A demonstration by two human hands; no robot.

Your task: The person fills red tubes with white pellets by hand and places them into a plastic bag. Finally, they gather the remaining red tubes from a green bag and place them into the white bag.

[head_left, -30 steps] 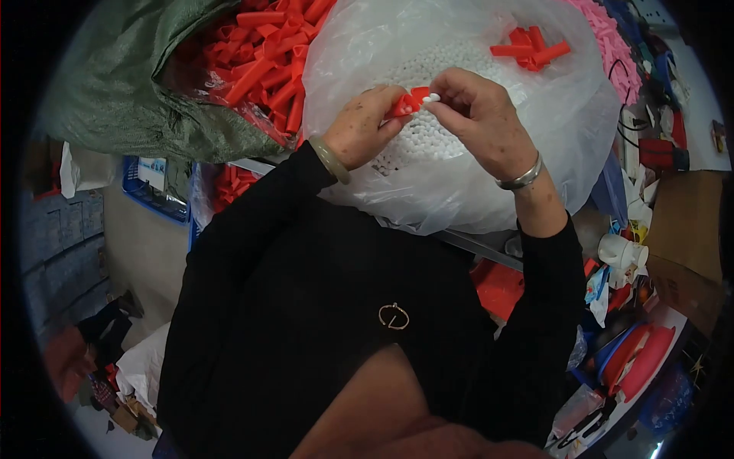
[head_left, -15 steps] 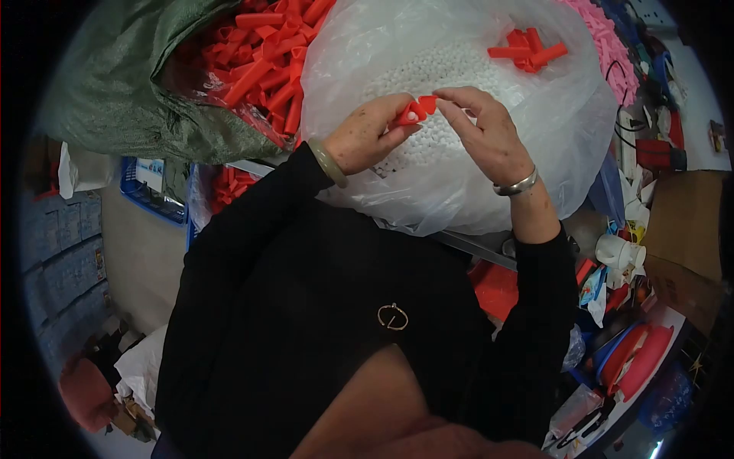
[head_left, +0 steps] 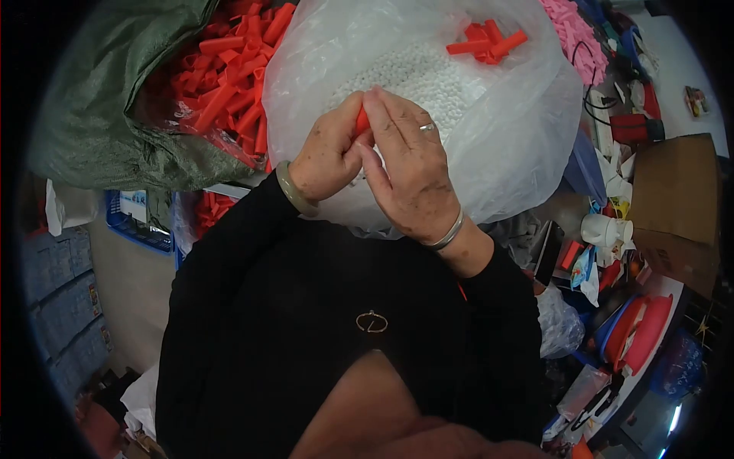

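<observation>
Cluttered workshop surroundings close in on a big clear plastic bag (head_left: 505, 145) of small white pellets, the landmark of the scene. Directly over the near side of that bag, the left hand (head_left: 330, 157) pinches a small red plastic piece (head_left: 362, 121) in a clenched grip, and the right hand (head_left: 409, 172) presses against it, fingers laid flat over the piece so that only a sliver of red shows; whether the right hand grips it or merely pushes cannot be told. By the look of it, one piece is mid-assembly. A few finished-looking red pieces (head_left: 486, 42) lie on the far side of the bag, while a large heap of red tubes (head_left: 225, 84), rigid, hollow and smooth, waits in a green woven sack (head_left: 92, 130) left of the bag. Much appears left. Right of the bag sits a cardboard box (head_left: 677, 199).
</observation>
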